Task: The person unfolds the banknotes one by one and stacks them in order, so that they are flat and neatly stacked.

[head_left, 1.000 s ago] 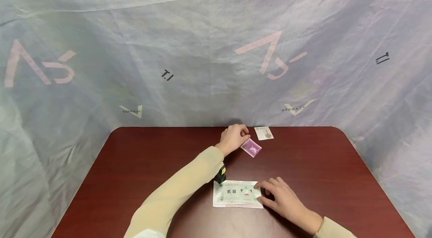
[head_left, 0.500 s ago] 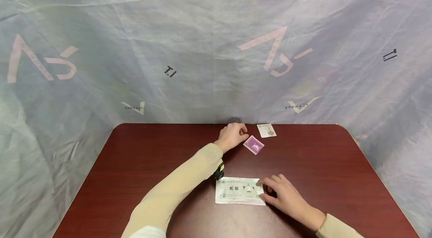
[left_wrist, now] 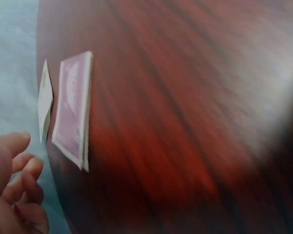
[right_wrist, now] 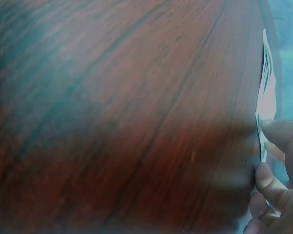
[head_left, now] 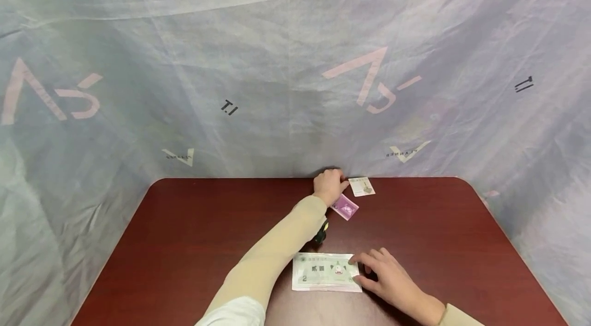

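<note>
My left hand (head_left: 330,185) reaches to the back of the table, partly covering a purple banknote (head_left: 347,208) and close beside a pale banknote (head_left: 362,187). In the left wrist view the thumb (left_wrist: 19,140) points toward the pale banknote (left_wrist: 45,105); the other fingers hang loosely curled, with nothing in them. The purple banknote (left_wrist: 73,107) looks thick, like a folded note or small stack. Nearer me lies a stack of green banknotes (head_left: 323,277), the top one marked 2. My right hand (head_left: 390,280) rests at its right end, thumb and forefinger apart on the edge.
The reddish-brown wooden table (head_left: 208,233) has rounded back corners. A grey printed cloth (head_left: 286,84) hangs right behind its back edge and along both sides. A small black device (head_left: 320,232) sits under the left wrist, above the green banknotes.
My left hand has moved right, from beside the purple banknote to partly over it and close to the pale one. My right hand stays at the green banknotes. The head view has shifted slightly.
</note>
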